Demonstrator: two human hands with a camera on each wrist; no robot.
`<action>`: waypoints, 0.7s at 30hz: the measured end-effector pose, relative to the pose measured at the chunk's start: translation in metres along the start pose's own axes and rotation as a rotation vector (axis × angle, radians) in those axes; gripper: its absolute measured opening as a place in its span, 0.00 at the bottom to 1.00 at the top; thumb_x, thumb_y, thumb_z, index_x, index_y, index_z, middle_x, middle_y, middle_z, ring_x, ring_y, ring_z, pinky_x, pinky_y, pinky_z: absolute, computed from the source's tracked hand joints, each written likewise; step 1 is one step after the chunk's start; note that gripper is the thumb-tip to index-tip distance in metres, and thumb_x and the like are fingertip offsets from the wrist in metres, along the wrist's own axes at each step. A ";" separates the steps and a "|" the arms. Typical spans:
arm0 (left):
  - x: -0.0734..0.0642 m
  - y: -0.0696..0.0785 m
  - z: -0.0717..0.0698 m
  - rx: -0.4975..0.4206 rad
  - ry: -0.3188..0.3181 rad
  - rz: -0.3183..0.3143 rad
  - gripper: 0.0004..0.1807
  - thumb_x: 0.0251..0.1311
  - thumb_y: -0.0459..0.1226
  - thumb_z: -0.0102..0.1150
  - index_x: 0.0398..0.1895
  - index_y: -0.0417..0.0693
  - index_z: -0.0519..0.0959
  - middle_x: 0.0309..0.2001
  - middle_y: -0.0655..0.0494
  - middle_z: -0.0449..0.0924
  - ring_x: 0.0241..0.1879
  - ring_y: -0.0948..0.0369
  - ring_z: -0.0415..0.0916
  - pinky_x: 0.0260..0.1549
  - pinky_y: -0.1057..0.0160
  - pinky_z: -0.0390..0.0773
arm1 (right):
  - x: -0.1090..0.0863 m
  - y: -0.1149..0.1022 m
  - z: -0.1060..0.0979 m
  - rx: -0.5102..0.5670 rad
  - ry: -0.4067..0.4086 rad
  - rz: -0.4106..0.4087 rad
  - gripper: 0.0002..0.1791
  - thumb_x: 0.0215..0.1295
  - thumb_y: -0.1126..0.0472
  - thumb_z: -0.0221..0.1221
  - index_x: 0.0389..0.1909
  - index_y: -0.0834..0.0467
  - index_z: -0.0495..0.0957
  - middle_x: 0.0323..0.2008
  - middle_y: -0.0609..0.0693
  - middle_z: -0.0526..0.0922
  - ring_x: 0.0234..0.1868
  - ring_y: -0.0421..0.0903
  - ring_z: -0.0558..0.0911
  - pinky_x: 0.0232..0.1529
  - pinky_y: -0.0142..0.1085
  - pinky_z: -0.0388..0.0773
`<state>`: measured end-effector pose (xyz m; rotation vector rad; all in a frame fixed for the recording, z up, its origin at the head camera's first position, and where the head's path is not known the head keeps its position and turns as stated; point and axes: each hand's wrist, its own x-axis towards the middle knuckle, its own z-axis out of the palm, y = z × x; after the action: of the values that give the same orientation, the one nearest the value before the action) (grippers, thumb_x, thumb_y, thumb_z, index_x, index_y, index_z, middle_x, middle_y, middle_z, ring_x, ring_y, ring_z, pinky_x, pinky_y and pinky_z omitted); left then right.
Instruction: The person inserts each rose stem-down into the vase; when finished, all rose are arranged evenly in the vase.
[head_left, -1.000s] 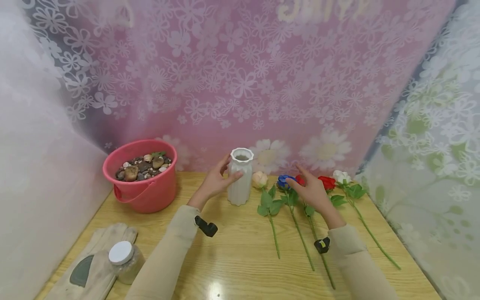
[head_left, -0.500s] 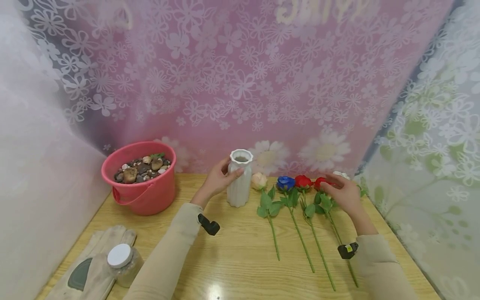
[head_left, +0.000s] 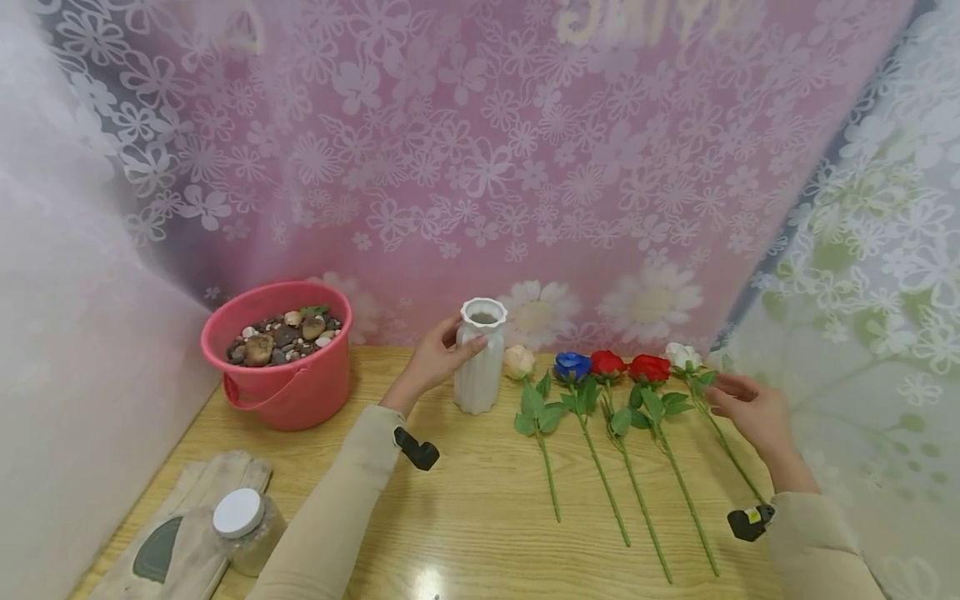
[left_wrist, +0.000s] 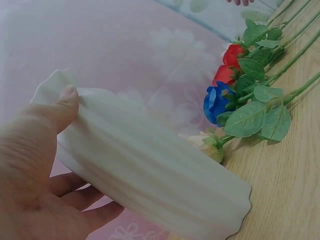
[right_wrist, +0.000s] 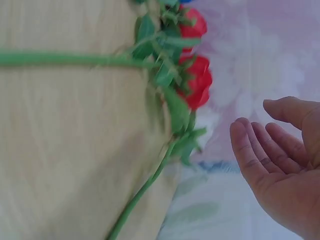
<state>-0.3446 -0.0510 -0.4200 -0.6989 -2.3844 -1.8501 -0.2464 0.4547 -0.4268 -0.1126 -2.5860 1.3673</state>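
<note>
My left hand (head_left: 437, 357) holds a white fluted vase (head_left: 480, 375) near its neck. The left wrist view shows the thumb against the vase (left_wrist: 150, 155) and the fingers round its other side. Over the right end of a flower row hovers my right hand (head_left: 756, 421), close to the white rose (head_left: 682, 357). Its fingers are relaxed and grip nothing in the right wrist view. From left to right lie a cream rose (head_left: 519, 361), a blue rose (head_left: 572, 366), a red rose (head_left: 607, 363) and another red rose (head_left: 649, 368), stems toward the front.
A pink bucket (head_left: 315, 392) of stones stands at the left. In front of it are pale gloves (head_left: 198, 508) and a white-lidded jar (head_left: 251, 533). A pink floral backdrop (head_left: 480, 167) closes the back of the wooden table (head_left: 465, 508).
My right hand has swept rightward from above the blue rose, past the red ones, to beside the white rose. The left hand stays at the vase, and the flowers lie as before.
</note>
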 end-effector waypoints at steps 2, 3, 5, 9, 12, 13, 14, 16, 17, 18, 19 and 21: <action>0.000 0.000 0.000 0.001 0.000 -0.014 0.39 0.73 0.43 0.66 0.83 0.55 0.62 0.73 0.43 0.74 0.73 0.44 0.72 0.69 0.44 0.77 | -0.004 0.008 -0.005 0.002 0.002 0.018 0.34 0.79 0.54 0.61 0.72 0.75 0.66 0.36 0.18 0.79 0.34 0.25 0.86 0.38 0.25 0.86; 0.000 0.000 0.000 0.002 -0.002 -0.018 0.39 0.73 0.43 0.66 0.83 0.55 0.62 0.74 0.43 0.74 0.73 0.44 0.72 0.68 0.44 0.77 | -0.005 0.012 -0.008 0.002 0.000 0.024 0.34 0.79 0.54 0.61 0.72 0.75 0.66 0.36 0.18 0.80 0.34 0.25 0.86 0.38 0.25 0.86; 0.001 0.000 0.000 -0.002 -0.007 -0.018 0.39 0.73 0.43 0.66 0.84 0.55 0.61 0.74 0.43 0.74 0.73 0.44 0.72 0.68 0.44 0.78 | -0.008 0.020 -0.012 0.002 0.000 0.046 0.35 0.79 0.54 0.61 0.73 0.76 0.65 0.35 0.18 0.80 0.34 0.24 0.85 0.38 0.27 0.87; 0.002 0.000 -0.001 -0.010 -0.014 -0.014 0.39 0.74 0.42 0.65 0.84 0.56 0.61 0.74 0.43 0.73 0.74 0.44 0.72 0.69 0.43 0.77 | -0.012 0.036 -0.019 -0.033 0.002 0.095 0.37 0.79 0.53 0.60 0.74 0.77 0.63 0.34 0.17 0.78 0.33 0.22 0.84 0.38 0.28 0.87; 0.002 -0.001 -0.001 -0.010 -0.018 -0.009 0.39 0.74 0.42 0.65 0.84 0.55 0.60 0.75 0.43 0.73 0.74 0.44 0.71 0.69 0.43 0.77 | -0.015 0.047 -0.025 -0.075 -0.007 0.128 0.38 0.79 0.52 0.59 0.74 0.77 0.62 0.33 0.17 0.77 0.33 0.23 0.84 0.38 0.30 0.88; 0.002 -0.001 -0.001 -0.008 -0.018 -0.008 0.39 0.74 0.41 0.65 0.84 0.55 0.60 0.75 0.43 0.72 0.74 0.44 0.71 0.69 0.43 0.77 | -0.016 0.050 -0.026 -0.091 -0.011 0.137 0.38 0.80 0.51 0.59 0.74 0.77 0.62 0.33 0.18 0.77 0.33 0.24 0.85 0.38 0.30 0.88; 0.001 -0.001 -0.001 -0.007 -0.019 -0.006 0.39 0.74 0.41 0.65 0.84 0.55 0.60 0.75 0.43 0.72 0.74 0.44 0.71 0.69 0.43 0.77 | -0.018 0.052 -0.028 -0.110 -0.013 0.146 0.39 0.80 0.50 0.59 0.74 0.77 0.62 0.34 0.19 0.77 0.32 0.25 0.85 0.38 0.31 0.88; 0.001 0.000 -0.001 -0.004 -0.017 -0.006 0.39 0.74 0.41 0.65 0.84 0.54 0.60 0.75 0.43 0.72 0.74 0.43 0.71 0.69 0.43 0.77 | -0.020 0.056 -0.030 -0.139 -0.019 0.164 0.39 0.80 0.50 0.58 0.74 0.77 0.62 0.35 0.24 0.81 0.32 0.27 0.86 0.37 0.32 0.88; 0.001 0.000 -0.001 -0.002 -0.015 -0.008 0.39 0.74 0.41 0.65 0.84 0.54 0.60 0.75 0.43 0.72 0.74 0.44 0.71 0.69 0.44 0.77 | -0.021 0.057 -0.030 -0.154 -0.018 0.172 0.39 0.80 0.49 0.58 0.74 0.77 0.63 0.36 0.27 0.82 0.32 0.28 0.86 0.36 0.32 0.88; 0.000 0.000 -0.001 -0.001 -0.013 -0.010 0.39 0.74 0.41 0.65 0.84 0.54 0.60 0.75 0.43 0.72 0.74 0.44 0.71 0.69 0.44 0.77 | -0.021 0.059 -0.031 -0.165 -0.019 0.179 0.39 0.80 0.49 0.58 0.74 0.77 0.63 0.37 0.30 0.84 0.31 0.29 0.86 0.36 0.33 0.88; 0.000 0.001 -0.001 0.001 -0.011 -0.011 0.39 0.74 0.41 0.65 0.84 0.54 0.60 0.75 0.43 0.72 0.74 0.44 0.71 0.68 0.44 0.77 | -0.022 0.060 -0.031 -0.176 -0.022 0.185 0.38 0.80 0.49 0.58 0.74 0.77 0.63 0.38 0.34 0.85 0.31 0.30 0.86 0.36 0.33 0.88; -0.001 0.002 0.000 0.003 -0.007 -0.017 0.39 0.74 0.42 0.65 0.84 0.54 0.61 0.76 0.43 0.71 0.74 0.44 0.71 0.68 0.44 0.77 | -0.022 0.064 -0.032 -0.183 -0.032 0.196 0.38 0.80 0.50 0.58 0.74 0.77 0.63 0.40 0.40 0.87 0.32 0.31 0.87 0.36 0.34 0.88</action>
<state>-0.3430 -0.0514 -0.4185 -0.6879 -2.4046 -1.8533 -0.2195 0.5125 -0.4654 -0.3848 -2.7854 1.1954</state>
